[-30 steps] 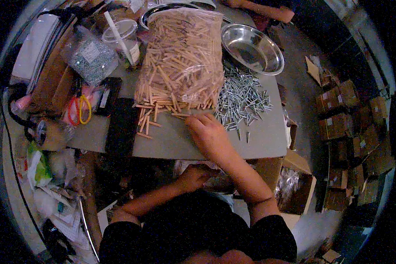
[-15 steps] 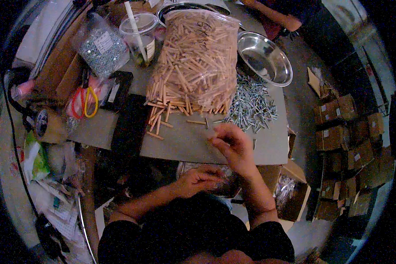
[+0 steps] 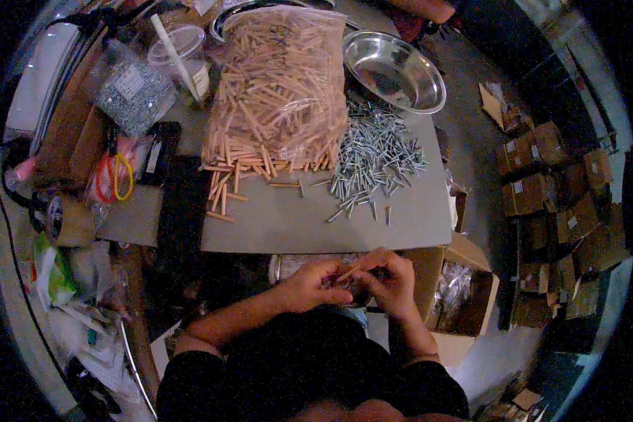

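My left hand point(image 3: 315, 283) and my right hand point(image 3: 390, 283) are together in front of my body, just off the table's near edge. Their fingers are bent and pinched around something narrow and tan, too blurred to name. Under them a round metal-rimmed container point(image 3: 277, 267) is partly hidden. On the table lies a large clear bag of wooden dowels point(image 3: 281, 91), with loose wooden dowels point(image 3: 224, 199) spilling from its near side. Right of it spreads a pile of silver screws point(image 3: 376, 151). One dowel point(image 3: 284, 185) lies beside a single screw point(image 3: 302, 188).
A steel bowl point(image 3: 429, 98) stands at the back right of the table point(image 3: 316, 232). Leftward are a bag of small metal hardware point(image 3: 137, 98), a plastic cup with a straw point(image 3: 198, 77) and scissors point(image 3: 124, 179). An open cardboard box point(image 3: 464, 288) stands by my right arm; stacked cartons point(image 3: 531, 193) are farther right.
My right hand has drawn back from the near side of the screw pile to meet my left hand. The whole view has shifted slightly.
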`<move>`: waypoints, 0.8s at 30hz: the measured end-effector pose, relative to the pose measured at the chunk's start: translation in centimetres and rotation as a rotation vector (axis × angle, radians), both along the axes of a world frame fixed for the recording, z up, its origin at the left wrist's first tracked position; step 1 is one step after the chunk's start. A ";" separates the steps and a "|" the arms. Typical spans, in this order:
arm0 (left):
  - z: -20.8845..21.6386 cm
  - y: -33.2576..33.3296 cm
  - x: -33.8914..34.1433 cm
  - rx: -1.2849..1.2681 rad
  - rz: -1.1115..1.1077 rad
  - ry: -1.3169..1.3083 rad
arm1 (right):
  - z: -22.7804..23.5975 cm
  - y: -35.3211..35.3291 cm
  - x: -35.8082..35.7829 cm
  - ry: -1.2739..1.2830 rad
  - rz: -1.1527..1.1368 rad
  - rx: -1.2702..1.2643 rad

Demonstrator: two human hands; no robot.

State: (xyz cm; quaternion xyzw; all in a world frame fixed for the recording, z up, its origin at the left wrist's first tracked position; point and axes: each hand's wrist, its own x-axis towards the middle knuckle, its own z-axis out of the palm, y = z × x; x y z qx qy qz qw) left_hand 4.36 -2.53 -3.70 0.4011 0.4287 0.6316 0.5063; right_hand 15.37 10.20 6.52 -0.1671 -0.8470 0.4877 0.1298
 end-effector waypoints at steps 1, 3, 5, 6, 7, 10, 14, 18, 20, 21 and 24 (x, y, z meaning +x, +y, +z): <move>0.1 0.1 0.0 -0.006 -0.017 0.056 | 0.6 -0.1 -0.1 -0.009 0.027 0.031; 1.1 0.3 0.0 -0.020 -0.024 0.142 | 1.4 -0.1 -0.4 -0.015 0.180 0.196; 2.5 0.5 -0.1 -0.035 -0.004 0.201 | 1.3 0.8 -0.4 -0.021 0.199 0.270; 2.9 0.4 -0.3 -0.046 -0.028 0.203 | 0.8 1.9 -0.1 -0.025 0.145 0.263; 3.2 0.3 -0.4 -0.057 -0.055 0.206 | 0.1 3.0 0.3 -0.028 0.087 0.255; 2.4 0.5 0.2 -0.025 -0.075 0.062 | 0.4 5.6 -1.5 -0.189 -0.353 0.458; 1.8 0.9 0.7 -0.031 -0.160 -0.012 | 0.0 4.8 -3.4 -0.283 -0.433 0.697; 1.9 0.5 0.6 -0.076 -0.160 -0.067 | -1.0 4.9 -4.1 -0.230 -0.390 0.705; 2.1 0.2 0.2 -0.097 -0.148 -0.043 | -0.4 4.8 -3.9 -0.291 -0.360 0.662; 2.2 0.1 0.0 -0.109 -0.148 -0.031 | -0.4 5.0 -3.6 -0.297 -0.295 0.676; 2.3 -0.1 -0.4 -0.138 -0.150 0.006 | -0.5 5.3 -3.3 -0.280 -0.153 0.680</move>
